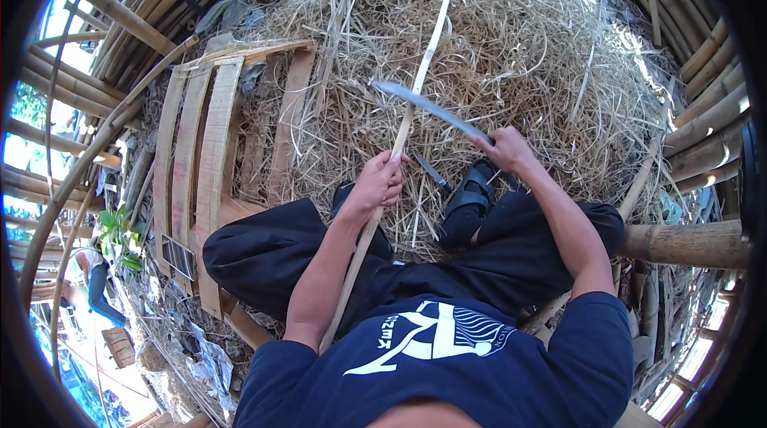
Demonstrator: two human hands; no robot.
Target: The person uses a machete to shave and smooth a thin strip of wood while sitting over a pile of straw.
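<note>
A long, pale bamboo strip [428, 59] runs from beside my body, between my legs, up past the far edge of the view. My left hand [379, 183] is wrapped round it near its middle. In my right hand [510, 150] is the handle of a machete [438, 111], its long blade slanting up to the left. The blade crosses over the strip a little beyond my left hand; whether it touches cannot be made out. Between my feet, a smaller knife [432, 171] lies on the shavings, next to my dark sandal [470, 195].
Curly bamboo shavings [519, 36] are heaped ahead. A wooden slatted pallet [214, 152] stands at the left, beside my knee. Bamboo poles [707, 140] wall both sides, and a thick bamboo pole [683, 244] reaches toward my right knee. Another person [97, 292] is outside at far left.
</note>
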